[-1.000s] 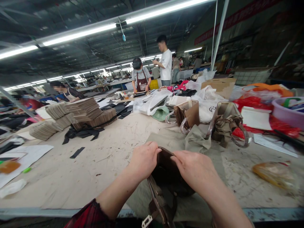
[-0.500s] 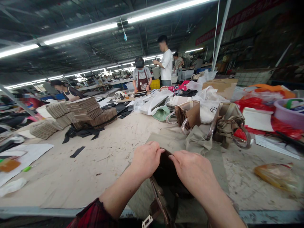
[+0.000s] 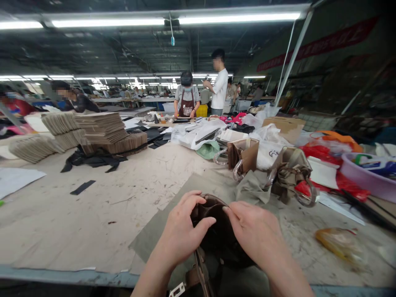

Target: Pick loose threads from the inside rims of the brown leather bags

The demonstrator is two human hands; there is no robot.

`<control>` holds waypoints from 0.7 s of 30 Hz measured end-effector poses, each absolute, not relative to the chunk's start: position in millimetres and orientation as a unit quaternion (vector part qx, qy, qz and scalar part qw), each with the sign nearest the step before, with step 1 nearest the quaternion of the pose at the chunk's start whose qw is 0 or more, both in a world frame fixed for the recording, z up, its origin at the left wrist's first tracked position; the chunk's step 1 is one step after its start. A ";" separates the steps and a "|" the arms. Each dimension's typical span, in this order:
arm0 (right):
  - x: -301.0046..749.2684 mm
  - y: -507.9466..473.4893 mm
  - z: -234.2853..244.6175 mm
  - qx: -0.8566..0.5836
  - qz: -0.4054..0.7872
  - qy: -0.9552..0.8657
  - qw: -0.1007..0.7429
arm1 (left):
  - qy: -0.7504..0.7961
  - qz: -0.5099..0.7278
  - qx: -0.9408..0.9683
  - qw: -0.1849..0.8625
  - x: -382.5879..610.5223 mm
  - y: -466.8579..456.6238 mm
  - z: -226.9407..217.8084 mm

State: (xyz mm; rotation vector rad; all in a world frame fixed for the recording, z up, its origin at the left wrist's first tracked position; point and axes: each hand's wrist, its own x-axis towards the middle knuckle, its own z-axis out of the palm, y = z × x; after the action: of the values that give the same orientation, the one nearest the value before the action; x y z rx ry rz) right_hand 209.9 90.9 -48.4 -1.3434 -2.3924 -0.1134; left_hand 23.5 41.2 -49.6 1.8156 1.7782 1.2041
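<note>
A dark brown handbag (image 3: 229,243) stands in front of me at the table's near edge, its mouth spread and its inside in shadow. My right hand (image 3: 255,227) pinches the bag's far rim, thumb toward the inside. At the rim's left side, my left hand (image 3: 187,227) has its thumb and fingers apart, curved about the edge without a closed grip. A strap with a metal buckle (image 3: 177,290) hangs at the bag's lower left. Grey-green cloth (image 3: 154,231) lies beneath the bag. The bag's lower part is cut off by the frame.
Brown handbags (image 3: 252,152) with clear-wrapped handles stand beyond my right hand, one a greenish bag (image 3: 292,165). Stacked brown panels (image 3: 102,130) and black strips (image 3: 93,159) lie at left. A purple basin (image 3: 371,177) and plastic pouch (image 3: 338,243) are at right. Co-workers (image 3: 187,99) stand across the table.
My left thumb and fingers have parted from their pinch on the rim, and the bag's mouth has spread. My right hand still pinches the rim. The camera view has levelled.
</note>
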 end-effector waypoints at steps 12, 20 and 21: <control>191.1 96.5 -21.8 -0.431 0.002 -0.899 0.085 | 0.619 0.448 0.617 0.189 4.3 49.1 -54.4; 177.5 104.4 -19.0 -0.371 0.019 -0.926 0.071 | 0.631 0.416 0.633 0.166 3.0 47.1 -52.6; 178.2 105.6 -19.6 -0.372 0.030 -0.925 0.073 | 0.631 0.413 0.636 0.162 3.3 47.4 -53.0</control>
State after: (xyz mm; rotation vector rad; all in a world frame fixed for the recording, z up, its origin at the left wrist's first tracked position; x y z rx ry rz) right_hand 178.2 105.6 -19.6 -1.1160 -2.7774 0.0912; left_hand 3.3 47.4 -53.0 1.8150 1.8020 1.1801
